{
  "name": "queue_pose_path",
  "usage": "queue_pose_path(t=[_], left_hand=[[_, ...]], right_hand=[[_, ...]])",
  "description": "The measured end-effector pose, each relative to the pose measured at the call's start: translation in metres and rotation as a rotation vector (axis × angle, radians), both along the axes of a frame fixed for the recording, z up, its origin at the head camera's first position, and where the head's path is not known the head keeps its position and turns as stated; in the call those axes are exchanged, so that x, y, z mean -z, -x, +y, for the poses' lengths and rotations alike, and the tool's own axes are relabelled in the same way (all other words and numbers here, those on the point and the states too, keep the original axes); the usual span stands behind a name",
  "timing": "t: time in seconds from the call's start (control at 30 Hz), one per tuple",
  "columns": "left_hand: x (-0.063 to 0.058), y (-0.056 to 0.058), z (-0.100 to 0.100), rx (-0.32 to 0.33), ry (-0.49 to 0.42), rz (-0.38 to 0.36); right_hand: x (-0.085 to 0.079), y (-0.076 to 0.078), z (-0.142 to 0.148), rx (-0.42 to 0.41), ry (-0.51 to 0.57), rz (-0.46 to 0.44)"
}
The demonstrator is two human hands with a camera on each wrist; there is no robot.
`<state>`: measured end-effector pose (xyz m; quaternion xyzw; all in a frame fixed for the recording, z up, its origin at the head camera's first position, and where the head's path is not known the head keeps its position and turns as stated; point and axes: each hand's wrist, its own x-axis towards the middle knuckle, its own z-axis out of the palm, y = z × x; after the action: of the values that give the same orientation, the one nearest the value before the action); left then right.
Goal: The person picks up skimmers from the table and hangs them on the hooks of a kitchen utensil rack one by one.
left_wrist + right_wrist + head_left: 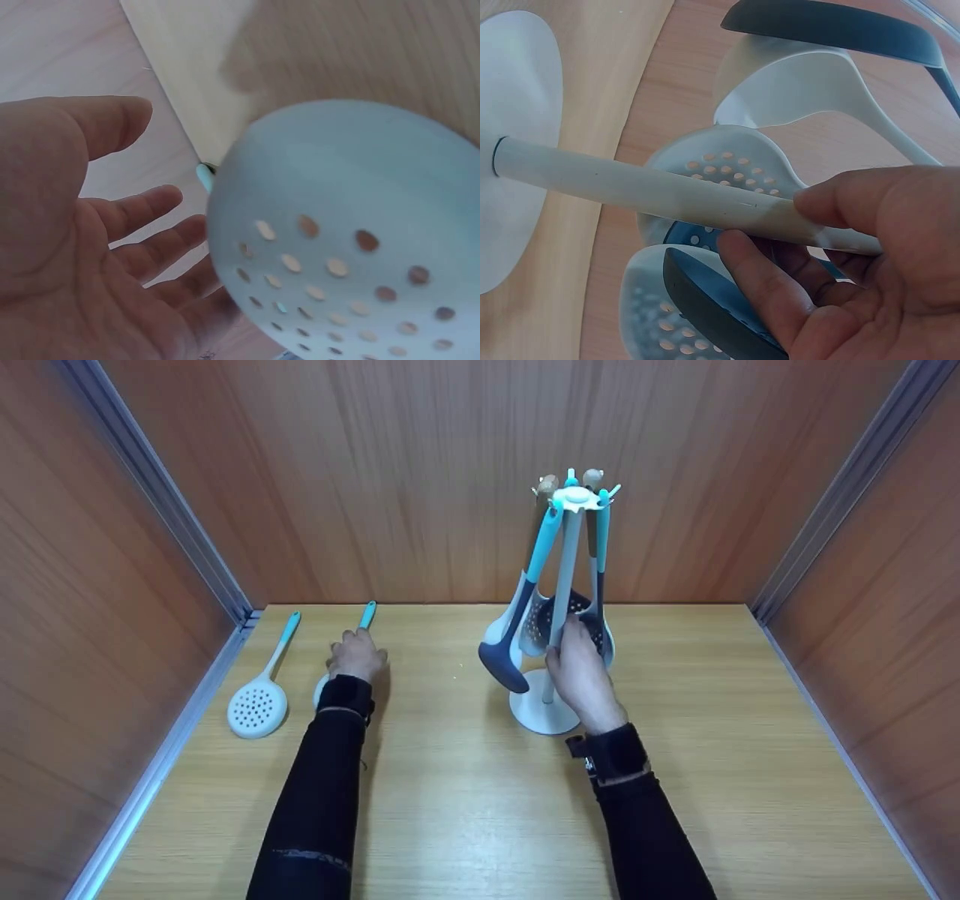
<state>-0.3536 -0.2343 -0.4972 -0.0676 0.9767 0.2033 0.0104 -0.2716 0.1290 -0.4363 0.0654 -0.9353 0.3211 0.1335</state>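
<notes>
My left hand (357, 654) is over a skimmer with a turquoise handle (367, 615). In the left wrist view, the pale perforated skimmer head (337, 172) is beside the spread, slightly bent fingers, with the thumb well apart from them. My right hand (585, 671) grips the pale pole (630, 184) of a utensil stand, thumb on one side and fingers round the other. From the stand's top hang several utensils, among them a dark ladle (504, 664) with a turquoise handle, a white ladle (780, 97) and a pale slotted utensil (720, 157).
Another pale skimmer (257, 709) lies on the wooden table (450, 810) at the far left, its turquoise handle pointing back. The stand's round white base (540, 720) sits on the table. Wood panels with metal edge strips (180, 495) enclose the back and both sides.
</notes>
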Motion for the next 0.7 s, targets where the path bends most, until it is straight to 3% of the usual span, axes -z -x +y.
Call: queue_pose_path(t=[0.37,0.7], left_hand=[[0.0065,-0.0024,-0.004,-0.007,-0.028,0.036],[0.0088,-0.0007,-0.0049,-0.004,-0.023,-0.009]], right_hand=[[-0.0004,0.0004,-0.0003,0.0,0.005,-0.006],[-0.0008,0.0006,0.0006,-0.006,0.009,-0.014]])
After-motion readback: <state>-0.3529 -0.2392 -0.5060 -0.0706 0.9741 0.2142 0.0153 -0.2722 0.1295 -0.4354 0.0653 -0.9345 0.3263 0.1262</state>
